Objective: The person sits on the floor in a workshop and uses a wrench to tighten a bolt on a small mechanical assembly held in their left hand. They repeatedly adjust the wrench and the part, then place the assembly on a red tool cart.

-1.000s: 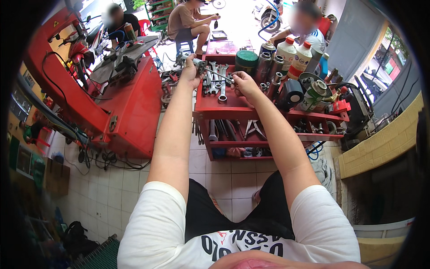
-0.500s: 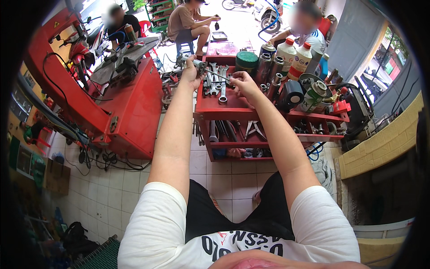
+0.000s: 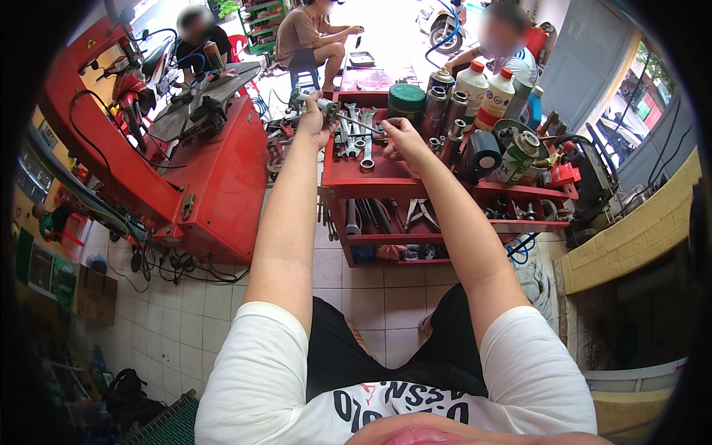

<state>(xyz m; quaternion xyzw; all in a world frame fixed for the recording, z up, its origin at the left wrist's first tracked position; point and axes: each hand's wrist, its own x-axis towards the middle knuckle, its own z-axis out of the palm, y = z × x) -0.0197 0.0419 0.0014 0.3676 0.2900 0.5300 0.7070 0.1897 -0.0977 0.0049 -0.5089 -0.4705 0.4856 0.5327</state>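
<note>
Over the left end of a red tool cart, my left hand is closed around a grey metal part with a rounded body. My right hand pinches one end of a thin metal rod. The rod slants up to the left, its other end at the metal part; whether it sits inside is too small to tell. Below the rod, several spanners lie side by side on the cart's top.
A green tub, white bottles with red caps and spray cans crowd the cart's right side. Pliers lie on its lower shelf. To the left stands a large red machine. A seated person and others are beyond.
Both hands keep nearly the same grip and place. The view has shifted very slightly.
</note>
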